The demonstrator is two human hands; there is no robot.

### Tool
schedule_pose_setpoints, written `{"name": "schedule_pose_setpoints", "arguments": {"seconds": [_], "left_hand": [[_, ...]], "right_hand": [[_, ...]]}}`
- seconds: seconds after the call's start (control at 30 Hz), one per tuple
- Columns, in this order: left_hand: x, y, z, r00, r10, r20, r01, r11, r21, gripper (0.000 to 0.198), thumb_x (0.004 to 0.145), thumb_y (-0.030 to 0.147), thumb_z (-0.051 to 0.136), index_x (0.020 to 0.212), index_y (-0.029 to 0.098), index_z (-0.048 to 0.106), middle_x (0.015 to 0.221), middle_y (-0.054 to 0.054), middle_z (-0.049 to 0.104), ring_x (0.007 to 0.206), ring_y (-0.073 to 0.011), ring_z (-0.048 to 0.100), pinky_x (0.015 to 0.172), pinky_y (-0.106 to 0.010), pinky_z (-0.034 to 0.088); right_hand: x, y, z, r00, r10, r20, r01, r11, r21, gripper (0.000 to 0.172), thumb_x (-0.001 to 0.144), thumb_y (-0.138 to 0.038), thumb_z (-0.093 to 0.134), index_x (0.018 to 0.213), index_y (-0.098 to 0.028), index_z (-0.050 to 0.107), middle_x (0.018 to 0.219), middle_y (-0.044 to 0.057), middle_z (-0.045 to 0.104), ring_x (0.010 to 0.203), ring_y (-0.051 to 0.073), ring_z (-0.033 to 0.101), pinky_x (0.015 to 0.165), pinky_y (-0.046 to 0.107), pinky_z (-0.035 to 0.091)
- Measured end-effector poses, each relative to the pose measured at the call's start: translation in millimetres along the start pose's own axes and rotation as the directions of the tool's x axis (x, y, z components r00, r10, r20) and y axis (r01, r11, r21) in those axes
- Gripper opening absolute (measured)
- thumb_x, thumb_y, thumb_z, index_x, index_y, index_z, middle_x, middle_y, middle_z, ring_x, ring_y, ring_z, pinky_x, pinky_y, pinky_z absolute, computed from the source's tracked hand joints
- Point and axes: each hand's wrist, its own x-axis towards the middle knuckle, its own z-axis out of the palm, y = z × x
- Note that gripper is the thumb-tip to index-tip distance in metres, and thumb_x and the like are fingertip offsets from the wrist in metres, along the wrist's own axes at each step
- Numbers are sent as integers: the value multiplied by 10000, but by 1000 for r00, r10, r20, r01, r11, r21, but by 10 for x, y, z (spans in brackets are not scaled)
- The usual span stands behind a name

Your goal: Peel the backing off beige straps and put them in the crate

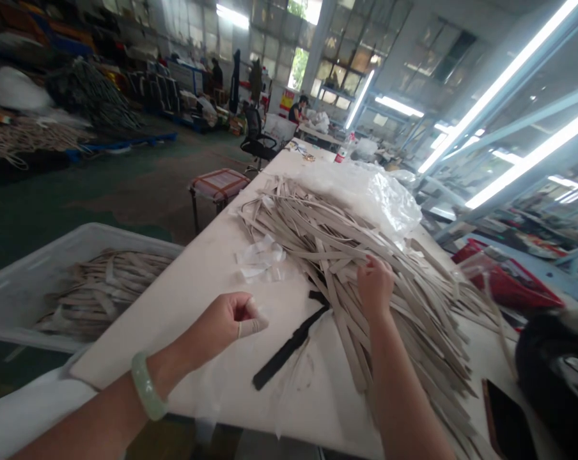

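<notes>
Hands half-curled: left hand over tabletop, right hand at strips; holds unclear.

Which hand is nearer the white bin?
Left. The left hand is over the tabletop, right of the bin; the right hand is farther across, at the strip pile.

Two hands, one bangle, one white bin; on the surface, one strap heap, one bottle, one phone.
</notes>
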Motion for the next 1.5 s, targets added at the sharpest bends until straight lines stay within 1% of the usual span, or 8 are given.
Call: {"name": "schedule_pose_setpoints", "arguments": {"seconds": [0.13,0.3,0.4,0.47,0.53,0.63,0.8,1.5], "left_hand": [[-10,8,-79,999,29,-14,-29,1000,-1,369,641,403,785,655,140,526,588,47,456,568,-82,368,538,-214,294],[-35,24,-160,998,64,-19,-64,998,-17,393,621,420,804,675,138,535,597,46,453,571,-84,362,525,-212,289],[-57,38,-180,997,79,-16,-79,997,-20,394,602,407,820,664,134,542,601,42,460,576,-85,370,527,-211,290],[-70,33,-177,997,77,-2,-77,997,-27,383,595,390,828,661,132,552,604,38,471,579,-88,383,530,-212,295],[-81,14,-167,998,60,21,-59,997,-47,372,589,371,836,660,128,563,607,35,482,579,-89,394,530,-213,297],[-97,-18,-157,996,49,68,-43,995,-89,370,583,356,848,672,124,574,618,34,493,582,-88,402,534,-216,299],[-124,1,-169,991,34,129,-22,996,-87,388,591,362,854,666,129,554,604,44,473,572,-83,381,531,-219,277],[-65,25,-117,990,-30,139,48,990,-132,366,618,386,843,660,122,593,592,39,481,566,-81,382,524,-214,272]], "right_hand": [[423,-115,-131,989,-51,136,75,981,-179,253,759,-143,575,967,-111,714,1128,196,594,1044,300,560,883,392,409],[393,-329,-371,923,-103,371,179,968,-177,72,675,-135,668,627,-159,619,706,58,588,768,217,580,696,315,424],[-2,-560,-477,758,-158,632,127,987,94,186,690,-302,735,666,-172,603,584,-15,543,491,109,463,476,231,365],[-348,-765,-479,611,-278,741,-206,849,488,292,767,-454,690,829,-186,595,640,-22,583,381,58,362,357,195,276],[-665,-987,-425,680,-355,642,-445,496,746,334,787,-487,695,885,-212,533,696,-24,612,341,32,345,310,167,241],[-945,-1266,-302,849,-327,415,-364,207,908,265,824,-372,713,900,-220,510,757,-10,659,385,47,473,331,147,333],[-995,-1433,-204,913,-326,245,-171,238,956,160,857,-254,694,892,-192,551,738,-7,671,420,71,540,354,166,406],[-1063,-1384,-40,856,-316,410,-365,193,911,209,847,-299,705,898,-188,535,727,-12,672,383,60,518,306,146,378]]}}
